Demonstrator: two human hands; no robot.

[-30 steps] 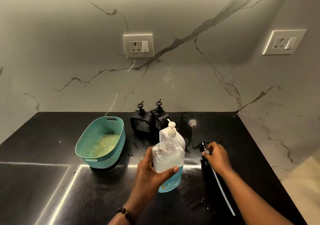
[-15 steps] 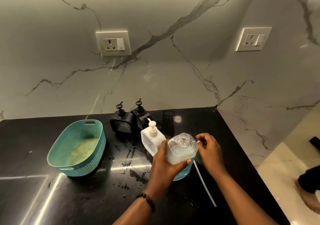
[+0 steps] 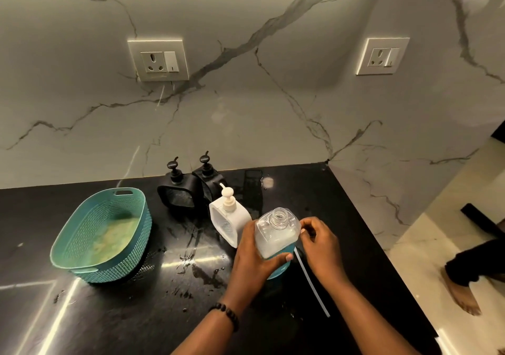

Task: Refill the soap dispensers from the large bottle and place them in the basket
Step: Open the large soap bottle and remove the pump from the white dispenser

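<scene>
My left hand (image 3: 251, 262) grips the large clear bottle (image 3: 276, 231), which has blue liquid low inside and an uncapped neck, just above the black counter. Right beside the bottle's shoulder, my right hand (image 3: 319, 248) pinches a pump piece whose white tube (image 3: 311, 283) hangs down toward me. The pump head itself is hidden by my fingers. A white dispenser (image 3: 228, 223) stands just left of the bottle. Behind it, two black dispensers (image 3: 179, 191) (image 3: 207, 177) stand against the wall. The teal basket (image 3: 123, 267) sits at the left with no dispenser in it.
The black counter (image 3: 136, 313) is wet with spills in the middle and ends at a corner on the right. Two wall sockets (image 3: 158, 61) (image 3: 382, 55) sit in the marble wall. A person's foot (image 3: 461, 297) is on the floor at right.
My right hand has carried the pump and tube leftward from the counter's right side up to the bottle's shoulder. My view has swung to the right; the left hand still holds the bottle.
</scene>
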